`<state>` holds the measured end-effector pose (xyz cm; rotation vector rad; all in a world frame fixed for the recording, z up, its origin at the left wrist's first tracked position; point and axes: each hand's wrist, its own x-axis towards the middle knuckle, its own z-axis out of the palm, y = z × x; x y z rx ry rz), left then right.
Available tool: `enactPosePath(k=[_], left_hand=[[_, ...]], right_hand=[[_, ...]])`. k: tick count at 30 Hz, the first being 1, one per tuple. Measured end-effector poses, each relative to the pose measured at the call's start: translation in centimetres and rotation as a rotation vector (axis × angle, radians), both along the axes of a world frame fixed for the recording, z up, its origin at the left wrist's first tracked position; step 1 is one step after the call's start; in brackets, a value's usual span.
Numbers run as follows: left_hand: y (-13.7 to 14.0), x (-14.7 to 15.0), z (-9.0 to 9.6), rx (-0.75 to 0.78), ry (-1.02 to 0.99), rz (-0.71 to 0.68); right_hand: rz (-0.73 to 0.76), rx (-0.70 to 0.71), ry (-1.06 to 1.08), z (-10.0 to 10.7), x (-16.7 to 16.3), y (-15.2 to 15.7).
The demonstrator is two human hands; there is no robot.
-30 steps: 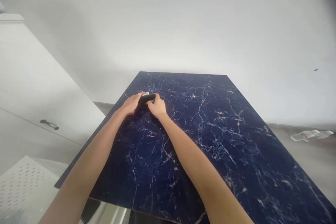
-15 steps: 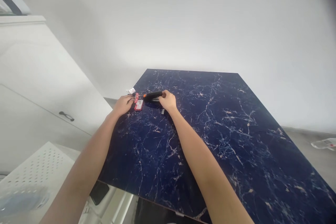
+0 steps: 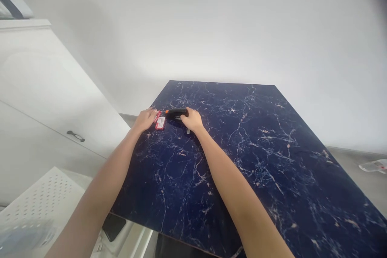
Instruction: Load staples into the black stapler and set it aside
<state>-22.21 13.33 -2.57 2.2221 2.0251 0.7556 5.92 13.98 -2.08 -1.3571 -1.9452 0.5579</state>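
A black stapler (image 3: pixel 177 113) with an orange tip lies near the table's left side. My right hand (image 3: pixel 192 120) is closed around its right end. Just left of it, my left hand (image 3: pixel 145 119) has its fingers curled at a small red box (image 3: pixel 157 116), which they partly cover. Close below that sits another box, red with a white label (image 3: pixel 160 123), lying flat. Beside my right hand's thumb side is a small pale piece (image 3: pixel 188 132), too small to name.
The dark blue marbled table (image 3: pixel 242 161) stands against a white wall (image 3: pixel 211 24). To the left is a white cabinet (image 3: pixel 54 88) with a dark handle (image 3: pixel 75 136). A perforated white surface (image 3: pixel 39 193) and a dark phone-like object (image 3: pixel 113 227) are at lower left.
My left hand has shifted over the red box, and the white piece beyond it is now out of sight. My right hand and the stapler have turned slightly.
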Motion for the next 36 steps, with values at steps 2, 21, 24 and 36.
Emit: enactPosePath(k=[2,21,24,36], left_hand=[[-0.2,0.2,0.1,0.012,0.051,-0.058],[-3.6,2.8,1.2,0.099,-0.039,-0.066],[-4.6,3.8,1.4,0.099,-0.119,-0.060],[-11.5,4.2,2.6,0.243,-0.351,0.045]], right_hand=[[0.003,-0.009,-0.005,0.1,0.0,-0.1],[-0.002,-0.013,0.027,0.2,0.1,-0.4],[0.003,0.002,0.038,0.2,0.1,-0.6],[-0.012,0.070,0.219,-1.0,0.5,-1.4]])
